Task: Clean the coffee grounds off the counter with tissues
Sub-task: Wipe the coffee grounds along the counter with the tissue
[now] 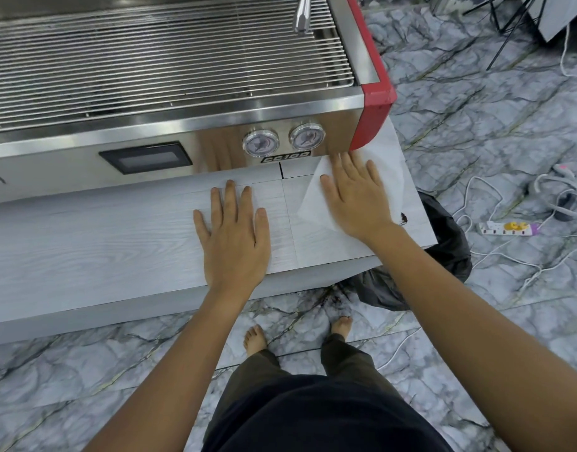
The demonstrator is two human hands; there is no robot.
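A white tissue [393, 177] lies spread flat on the pale wood-grain counter [85, 243], near its right end. My right hand [354, 194] presses flat on the tissue, fingers apart and pointing toward the espresso machine. A small dark patch of coffee grounds [404, 218] sits just right of my right wrist, close to the counter's right edge and next to the tissue's corner. My left hand [233, 230] rests flat on the bare counter to the left, fingers spread, holding nothing.
A steel espresso machine [169, 125] with a red side panel, two gauges and a wire drip grate stands along the back of the counter. A black bin bag [443, 252] sits below the counter's right corner. Cables and a power strip [505, 228] lie on the marble floor.
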